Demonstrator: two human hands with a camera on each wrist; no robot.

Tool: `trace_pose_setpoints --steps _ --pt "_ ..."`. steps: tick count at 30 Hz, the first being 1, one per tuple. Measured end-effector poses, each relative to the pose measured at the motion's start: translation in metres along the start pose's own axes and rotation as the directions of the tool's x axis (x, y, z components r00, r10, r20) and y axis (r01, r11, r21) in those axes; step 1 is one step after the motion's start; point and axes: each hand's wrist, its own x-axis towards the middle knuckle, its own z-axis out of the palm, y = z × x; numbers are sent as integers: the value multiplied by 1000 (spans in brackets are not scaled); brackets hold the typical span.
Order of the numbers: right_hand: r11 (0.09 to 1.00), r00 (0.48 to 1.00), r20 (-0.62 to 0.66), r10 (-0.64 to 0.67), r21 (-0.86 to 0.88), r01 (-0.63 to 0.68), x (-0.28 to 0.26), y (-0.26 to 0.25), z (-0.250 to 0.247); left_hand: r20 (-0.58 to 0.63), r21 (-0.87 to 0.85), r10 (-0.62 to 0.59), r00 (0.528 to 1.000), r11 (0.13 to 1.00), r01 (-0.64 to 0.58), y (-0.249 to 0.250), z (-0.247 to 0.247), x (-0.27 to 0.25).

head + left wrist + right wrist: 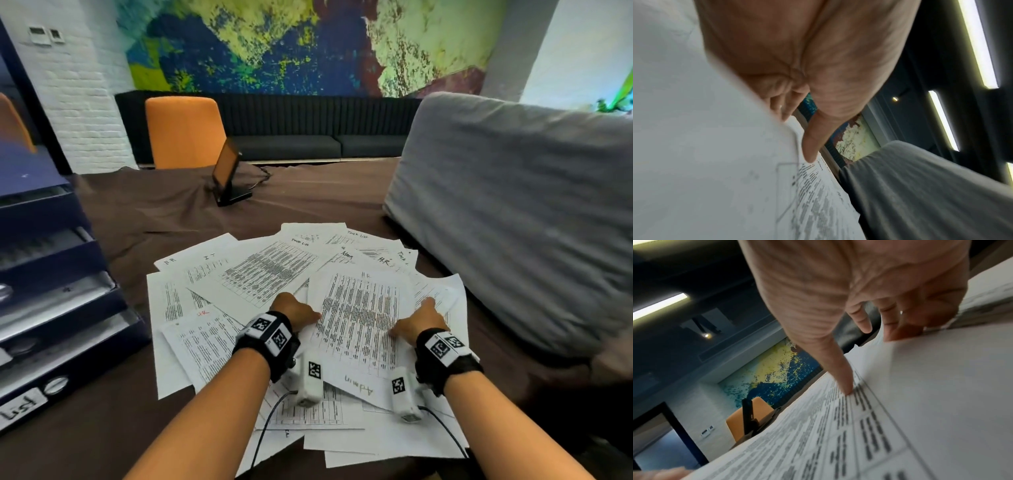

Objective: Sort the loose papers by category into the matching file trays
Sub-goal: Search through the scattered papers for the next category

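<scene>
A loose pile of printed papers [260, 274] lies spread on the brown-clothed table [154, 212]. The top sheet [359, 308] is a printed table with "Admin" handwritten at its near end. My left hand [294, 310] pinches this sheet's left edge; the left wrist view shows the thumb [812, 146] on top and the fingers curled behind the paper [694, 146]. My right hand [419, 318] rests on the sheet's right side, thumb [842, 378] pressed on the print [869, 426] and fingers touching paper near its edge. Stacked dark blue file trays [51, 274] stand at the left.
A big grey cushion [513, 222] fills the right side of the table, close to the pile. A small screen on a stand [229, 178] sits behind the papers. An orange chair [185, 130] and a dark sofa stand beyond. The lowest tray carries a handwritten label [20, 404].
</scene>
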Motion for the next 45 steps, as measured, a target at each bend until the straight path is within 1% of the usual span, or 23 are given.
trace_pose_setpoints --steps 2,5,6,9,11,12,13,15,17,18,19,21,24,27,31,34,37,39,42,45 --pt "999 999 30 -15 52 14 0 -1 -2 21 22 12 1000 1000 -12 3 -3 -7" --pt "978 995 89 -40 210 20 3 2 -5 111 112 59 992 991 -72 -1 -5 -12" --pt "962 994 97 -54 273 26 2 2 -7 133 72 57 989 995 -67 -4 -7 -15" --pt "925 989 104 -106 375 59 -3 5 -12 169 -183 39 985 983 -8 -20 -12 -24" --pt "904 986 93 -142 418 91 -6 8 -14 206 -261 32 978 965 23 -35 -20 -29" --pt "899 984 83 -157 424 107 -7 9 -15 219 -274 17 976 961 45 -43 -25 -31" --pt "898 985 71 -160 423 116 -6 10 -15 195 -275 2 981 960 53 -52 -28 -26" --pt "899 987 55 -148 424 111 -5 11 -15 86 -251 -34 996 967 54 -72 -34 -17" --pt "903 990 45 -131 418 100 -7 11 -15 39 -274 -46 998 960 55 -106 -32 12" --pt "906 991 48 -127 412 97 -8 11 -15 41 -285 -51 998 957 61 -109 -33 8" --pt "908 990 57 -127 408 93 -9 11 -14 41 -330 -29 999 943 41 -107 -34 0" --pt "914 986 97 -139 396 90 -16 11 -11 81 -392 13 997 920 20 -99 -38 -16" --pt "928 973 155 -170 359 105 -28 11 -3 88 -432 44 995 902 -1 -87 -39 -30" --pt "903 964 161 -209 410 127 -39 11 3 114 -469 77 990 883 -15 -79 -34 -35" --pt "877 955 157 -253 454 158 -45 11 5 82 -526 84 993 850 -28 -77 -30 -34" --pt "878 952 149 -267 445 177 -42 11 5 44 -468 149 988 877 -112 -82 -26 -34" --pt "883 956 178 -232 450 131 -42 15 4 24 -421 255 967 880 -222 -81 -22 -39" --pt "887 960 193 -201 451 96 -39 17 3 32 -421 306 952 868 -264 -78 -20 -40" --pt "890 961 203 -187 449 79 -37 16 -1 -3 -453 308 951 848 -275 -72 -20 -43" --pt "892 951 231 -205 443 84 -40 14 -5 -7 -526 258 966 821 -223 -69 -22 -45"
